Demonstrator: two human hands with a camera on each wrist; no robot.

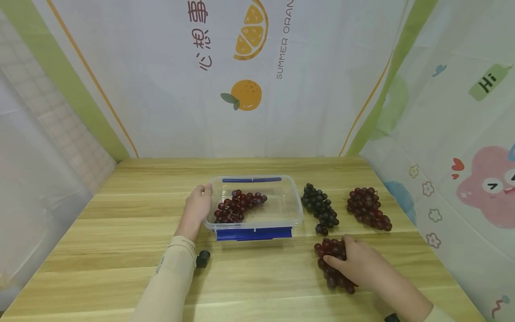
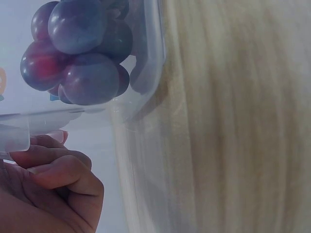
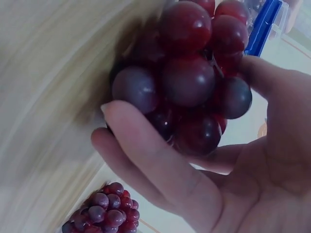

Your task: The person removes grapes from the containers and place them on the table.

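Observation:
A clear plastic food container (image 1: 277, 205) with blue side clips stands on the table, holding a bunch of dark red grapes (image 1: 237, 206) in its left part. My left hand (image 1: 199, 206) grips the container's left rim; in the left wrist view its curled fingers (image 2: 68, 170) are at the rim, below the grapes seen through the wall. To the right of the container, my right hand (image 1: 358, 261) grips another bunch of red grapes (image 1: 331, 273) low over the table. The right wrist view shows fingers (image 3: 150, 150) and thumb around these grapes (image 3: 187, 80); whether they touch the table I cannot tell.
A bunch of black grapes (image 1: 319, 205) lies just right of the container, and another red bunch (image 1: 367, 208) farther right. The wooden table (image 1: 120, 250) meets a printed white curtain (image 1: 169, 112) at the back. A small black object (image 1: 203, 259) shows by the left sleeve.

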